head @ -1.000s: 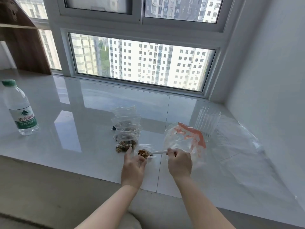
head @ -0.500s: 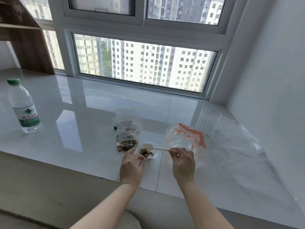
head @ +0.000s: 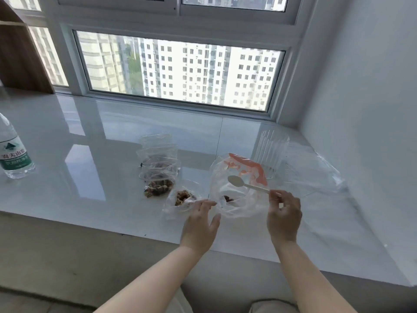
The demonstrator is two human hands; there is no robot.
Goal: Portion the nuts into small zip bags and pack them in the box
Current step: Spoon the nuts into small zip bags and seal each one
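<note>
Right hand (head: 283, 216) pinching the handle end of a white spoon (head: 244, 183), bowl empty and poised over the mouth of the large clear bag with red print (head: 237, 188), a few nuts (head: 229, 198) left at its bottom. Left hand (head: 200, 224) open, fingers straight, holding nothing, fingertips just beside the small zip bag (head: 182, 198) of nuts lying at 9 o'clock of the large bag. Stacked at 10 o'clock, more filled zip bags (head: 159, 170); at 1 o'clock a ribbed clear box (head: 272, 152); at far 9 o'clock a water bottle (head: 13, 154) on the white sill (head: 90, 177).
</note>
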